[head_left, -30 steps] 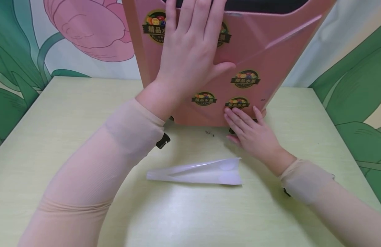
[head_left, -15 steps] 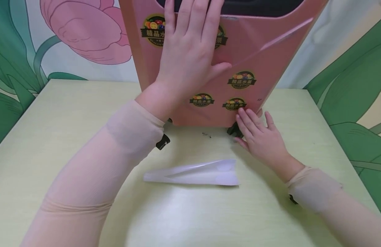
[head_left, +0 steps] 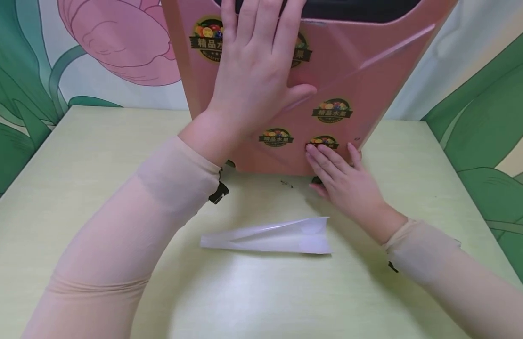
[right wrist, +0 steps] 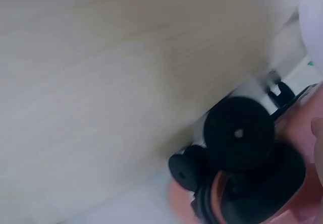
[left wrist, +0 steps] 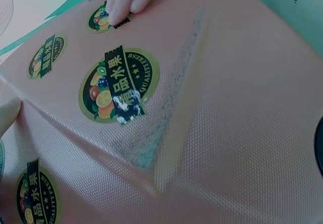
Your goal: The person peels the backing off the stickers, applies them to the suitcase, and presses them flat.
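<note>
A pink suitcase (head_left: pixel 371 89) stands upright on the table at the back, with fruit stickers on its front. My left hand (head_left: pixel 255 70) lies flat against its upper front, fingers straight, partly covering two larger stickers. The fingertips of my right hand (head_left: pixel 348 186) press on the lower right sticker (head_left: pixel 322 140), fingers extended and hiding its lower part. In the left wrist view, right-hand fingers (left wrist: pixel 128 2) overlap that sticker, and a larger sticker (left wrist: pixel 118 85) shows whitish glare. Black suitcase wheels (right wrist: pixel 239 133) appear in the right wrist view.
A curled white sheet (head_left: pixel 278 240) lies on the pale table (head_left: pixel 253 301) in front of the suitcase. Small dark specks (head_left: pixel 287 183) mark the table near the suitcase's bottom. A flower-patterned curtain (head_left: pixel 117 42) hangs behind.
My right hand slid rightward off most of the lower right sticker, then back left over it. My left hand keeps its place on the suitcase.
</note>
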The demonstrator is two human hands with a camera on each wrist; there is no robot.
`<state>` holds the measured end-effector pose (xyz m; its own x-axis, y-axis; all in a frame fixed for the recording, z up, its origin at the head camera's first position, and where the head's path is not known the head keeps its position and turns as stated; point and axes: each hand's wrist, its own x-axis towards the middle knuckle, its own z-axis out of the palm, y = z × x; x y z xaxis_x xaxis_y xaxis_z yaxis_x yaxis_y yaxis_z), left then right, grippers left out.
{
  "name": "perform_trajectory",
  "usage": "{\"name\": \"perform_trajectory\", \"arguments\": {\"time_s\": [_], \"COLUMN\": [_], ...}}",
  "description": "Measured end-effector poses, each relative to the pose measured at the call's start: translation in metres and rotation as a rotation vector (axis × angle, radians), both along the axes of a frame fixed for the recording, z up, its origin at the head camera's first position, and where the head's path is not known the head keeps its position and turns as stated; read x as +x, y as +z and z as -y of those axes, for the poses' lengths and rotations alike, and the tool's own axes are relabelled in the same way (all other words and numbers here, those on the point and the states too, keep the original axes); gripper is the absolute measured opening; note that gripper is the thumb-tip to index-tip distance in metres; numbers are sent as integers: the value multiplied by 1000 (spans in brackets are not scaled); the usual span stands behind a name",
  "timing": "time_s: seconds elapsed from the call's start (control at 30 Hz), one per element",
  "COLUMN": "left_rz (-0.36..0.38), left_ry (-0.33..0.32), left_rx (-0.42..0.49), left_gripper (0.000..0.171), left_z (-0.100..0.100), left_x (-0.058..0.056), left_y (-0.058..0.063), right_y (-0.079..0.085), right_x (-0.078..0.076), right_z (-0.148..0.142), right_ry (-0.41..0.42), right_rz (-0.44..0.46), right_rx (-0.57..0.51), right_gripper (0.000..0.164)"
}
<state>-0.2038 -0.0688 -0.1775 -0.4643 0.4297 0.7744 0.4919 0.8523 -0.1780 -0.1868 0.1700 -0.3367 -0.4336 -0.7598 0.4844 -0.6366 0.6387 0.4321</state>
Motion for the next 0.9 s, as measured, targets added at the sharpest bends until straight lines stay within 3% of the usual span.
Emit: {"name": "perform_trajectory", "arguments": {"time_s": [0.17, 0.37, 0.5, 0.73, 0.9], "left_rz": [-12, -9, 3, 0, -5], "left_ry": [-13, -1, 13, 16, 17], "left_rx": [-13, -11, -16, -7, -7], "left_gripper": [90, 91, 90, 90, 90], "left_z": [-1, -5, -8, -10, -6], "left_x": [-1, -1, -1, -1, -2], "left_y": [-1, -1, -1, -1, -1], "right_y": [0, -6, -13, -8, 2], "right_x": [1, 1, 3, 0, -5], "right_z": [-15, -28, -25, -7, 5], "right_ry": [-34, -73, -94, 24, 17], "right_rz": [9, -79, -80, -134, -84], "right_rx": [-14, -83, -80, -60, -7], "right_gripper": [56, 56, 60, 52, 57]}}
